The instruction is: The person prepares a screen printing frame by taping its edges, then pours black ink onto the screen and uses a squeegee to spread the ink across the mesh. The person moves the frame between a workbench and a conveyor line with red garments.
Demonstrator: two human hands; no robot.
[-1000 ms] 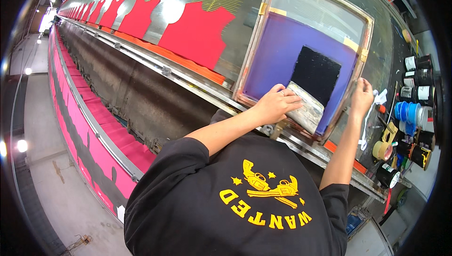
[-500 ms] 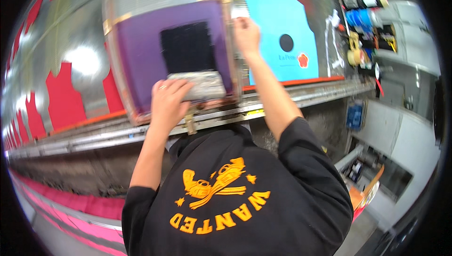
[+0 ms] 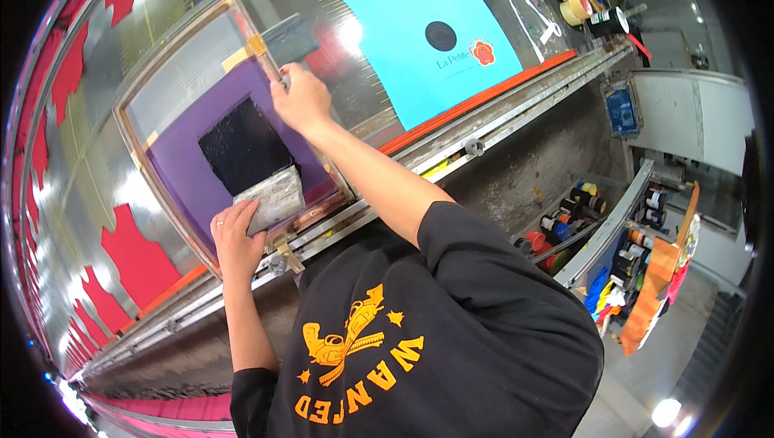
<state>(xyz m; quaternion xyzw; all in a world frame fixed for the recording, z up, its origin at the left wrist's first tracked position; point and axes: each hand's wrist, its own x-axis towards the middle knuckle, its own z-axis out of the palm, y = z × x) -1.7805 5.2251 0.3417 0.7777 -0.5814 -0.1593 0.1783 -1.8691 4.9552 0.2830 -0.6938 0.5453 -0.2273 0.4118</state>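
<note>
A wooden-edged printing screen with purple mesh lies tilted in front of me at the left. Black ink fills a square on its mesh. My right hand is closed around the right rail. At the near rail my left hand is closed too, its fingertips against the left end of a stained grey squeegee. The squeegee rests below the ink square. Right of the screen lies a light blue garment piece printed with a black disc and a red flower.
Red garment pieces lie along the shiny long table. Metal rails run along its near edge. Bottles and tape rolls stand at the far right. A cart with containers is at the right.
The screen has moved left, away from the blue piece, with the squeegee still on it. Both hands moved with it, and the view has turned.
</note>
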